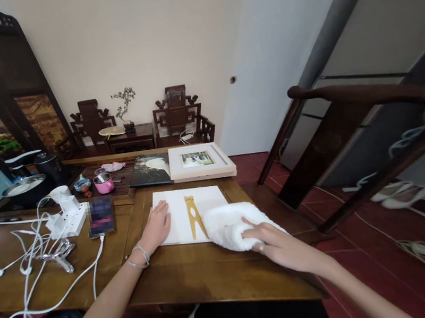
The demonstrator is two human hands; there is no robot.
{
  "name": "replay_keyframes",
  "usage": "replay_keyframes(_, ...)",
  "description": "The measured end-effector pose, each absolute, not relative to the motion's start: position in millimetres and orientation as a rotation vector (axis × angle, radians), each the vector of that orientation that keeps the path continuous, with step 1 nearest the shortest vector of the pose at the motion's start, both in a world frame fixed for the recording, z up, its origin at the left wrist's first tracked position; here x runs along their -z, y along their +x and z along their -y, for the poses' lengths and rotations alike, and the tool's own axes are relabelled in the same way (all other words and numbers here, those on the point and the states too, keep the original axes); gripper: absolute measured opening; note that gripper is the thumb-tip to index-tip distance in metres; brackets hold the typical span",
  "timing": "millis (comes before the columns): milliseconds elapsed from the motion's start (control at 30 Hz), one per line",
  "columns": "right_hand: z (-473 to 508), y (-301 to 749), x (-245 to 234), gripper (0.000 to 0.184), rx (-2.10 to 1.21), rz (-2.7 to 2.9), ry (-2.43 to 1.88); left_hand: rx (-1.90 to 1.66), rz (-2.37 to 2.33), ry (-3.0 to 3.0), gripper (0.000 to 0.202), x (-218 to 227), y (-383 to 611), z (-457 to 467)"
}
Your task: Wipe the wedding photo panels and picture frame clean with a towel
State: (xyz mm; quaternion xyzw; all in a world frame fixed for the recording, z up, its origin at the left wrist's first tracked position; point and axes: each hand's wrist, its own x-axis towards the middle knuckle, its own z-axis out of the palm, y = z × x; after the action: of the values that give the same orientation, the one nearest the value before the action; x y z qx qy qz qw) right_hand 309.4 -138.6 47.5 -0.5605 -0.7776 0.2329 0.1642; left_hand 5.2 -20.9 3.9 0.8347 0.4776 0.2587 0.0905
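A white board (175, 213) lies flat on the wooden table, with a long-legged yellow cat figure (194, 217) on its face. My left hand (157, 225) rests flat on the board's left edge, fingers stretched out and holding nothing. In my right hand (267, 239) is a bunched white towel (231, 223), gripped between thumb and fingers. The towel covers the lower right part of the board and hangs past its side, close to the figure's right leg.
Behind the board lie a white picture frame (202, 161) and a dark picture (150, 169). Left of it are a phone (100, 217), a power strip (73, 218) with tangled white cables, and a pink cup (103, 182). A wooden chair (359, 95) stands at the right.
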Motion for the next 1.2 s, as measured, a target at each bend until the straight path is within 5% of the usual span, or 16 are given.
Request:
replay_keyframes(500,-17,287,-63,0.044,-0.583,2.098,-1.6,-0.769,-1.411,2.484,0.038,-10,6,23)
replay_keyframes(967,136,310,-78,0.031,-0.824,2.303,-1.6,-0.78,-1.427,2.473,0.037,-6,6,23)
replay_keyframes(1200,96,301,-75,0.038,-0.727,2.283,-1.616,-0.766,-1.43,2.475,0.037,-7,6,22)
